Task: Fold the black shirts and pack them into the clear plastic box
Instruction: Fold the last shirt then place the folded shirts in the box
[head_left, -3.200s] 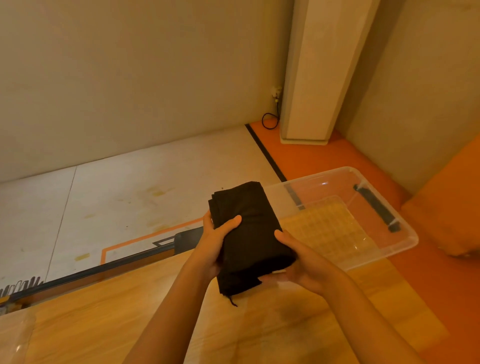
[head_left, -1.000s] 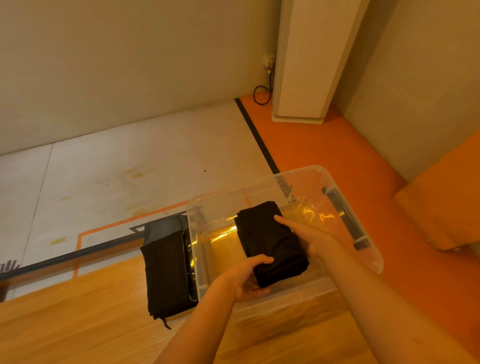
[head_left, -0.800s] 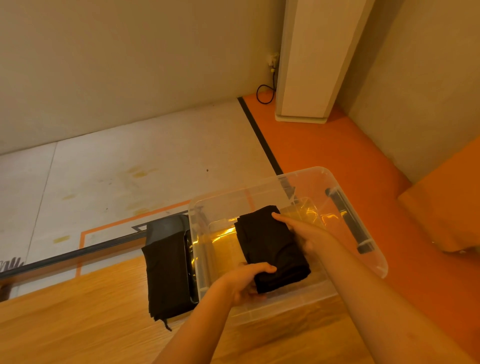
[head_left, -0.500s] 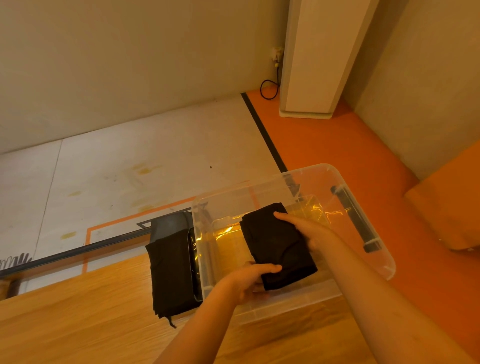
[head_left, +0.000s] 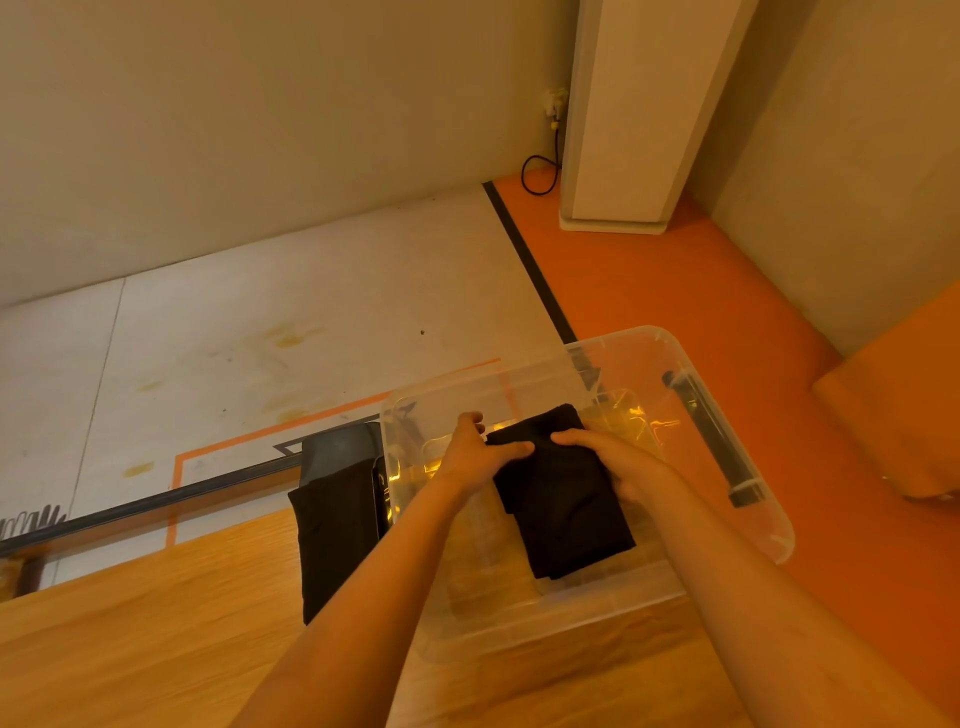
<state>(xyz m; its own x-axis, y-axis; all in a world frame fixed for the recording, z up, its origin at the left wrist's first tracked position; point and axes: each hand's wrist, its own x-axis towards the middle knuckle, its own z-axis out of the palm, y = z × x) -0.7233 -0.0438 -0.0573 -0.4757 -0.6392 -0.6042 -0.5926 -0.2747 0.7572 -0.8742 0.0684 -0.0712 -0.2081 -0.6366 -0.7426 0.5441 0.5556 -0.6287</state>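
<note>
Wood grain fills the nearest part of the view: a wooden table (head_left: 156, 649) over which both forearms reach forward. They end inside the clear plastic box (head_left: 545, 618), which sits on the table's right side, within easy reach so each garment can go straight in.

A folded black shirt (head_left: 563, 514) lies on the box floor, angled a little, its near end close to the front wall. Both hands meet at its far end. The left hand (head_left: 475, 457) grips the far left corner, its fingers (head_left: 470, 420) curled tight and the thumb laid over the cloth, probably to stop the folds from springing open. The right hand (head_left: 623, 465) lies over the top of the shirt, fingers together and only slightly bent, pressing down; its thumb is hidden, so I cannot tell whether it tucks under. My guess is that the person is flattening and squaring the bundle to leave room beside it.

Just left of the box, touching its wall, a second black shirt (head_left: 337, 530) waits on the table, already folded long and narrow, not yet packed.

Beyond the table edge lie a pale floor (head_left: 260, 338) and an orange floor (head_left: 675, 291). A white column (head_left: 639, 114) stands against the far wall.
</note>
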